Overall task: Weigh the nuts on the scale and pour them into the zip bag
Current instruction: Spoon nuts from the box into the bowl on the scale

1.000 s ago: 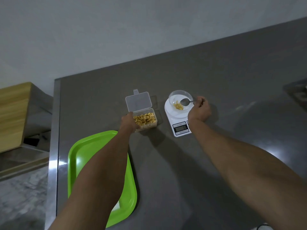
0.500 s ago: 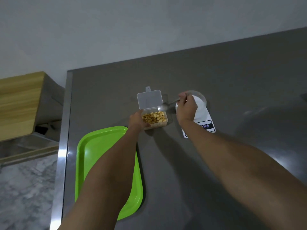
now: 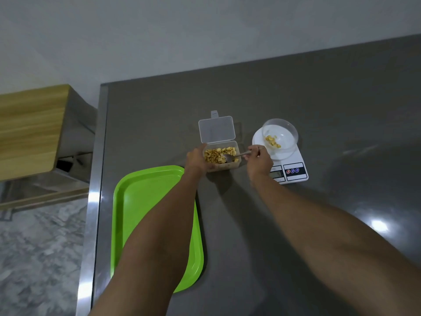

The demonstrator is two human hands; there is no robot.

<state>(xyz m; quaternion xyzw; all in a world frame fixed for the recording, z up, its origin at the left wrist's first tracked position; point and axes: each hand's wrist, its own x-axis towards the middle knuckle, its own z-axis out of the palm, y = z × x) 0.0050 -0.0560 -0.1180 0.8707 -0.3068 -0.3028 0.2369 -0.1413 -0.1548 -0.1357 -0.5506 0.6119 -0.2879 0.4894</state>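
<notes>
A clear plastic box [image 3: 234, 165] holds nuts [image 3: 215, 154], its hinged lid [image 3: 216, 129] lying open behind it. My left hand [image 3: 196, 161] grips the box at its left side. My right hand [image 3: 259, 161] pinches the handle of a metal spoon [image 3: 237, 155], whose bowl is down among the nuts in the box. To the right stands a white digital scale [image 3: 293, 166] with a clear bowl [image 3: 282, 133] on its platform; a few nuts [image 3: 272, 141] lie in the bowl. No zip bag shows.
A bright green tray [image 3: 141, 201] lies on the dark grey counter [image 3: 319, 99] under my left forearm. The counter's metal left edge [image 3: 95, 179] drops to a marbled floor. A wooden cabinet [image 3: 29, 131] stands to the left.
My right hand carried the spoon from the bowl on the scale leftward and dipped it into the box of nuts. My left hand stayed on the box. My view shifted left.
</notes>
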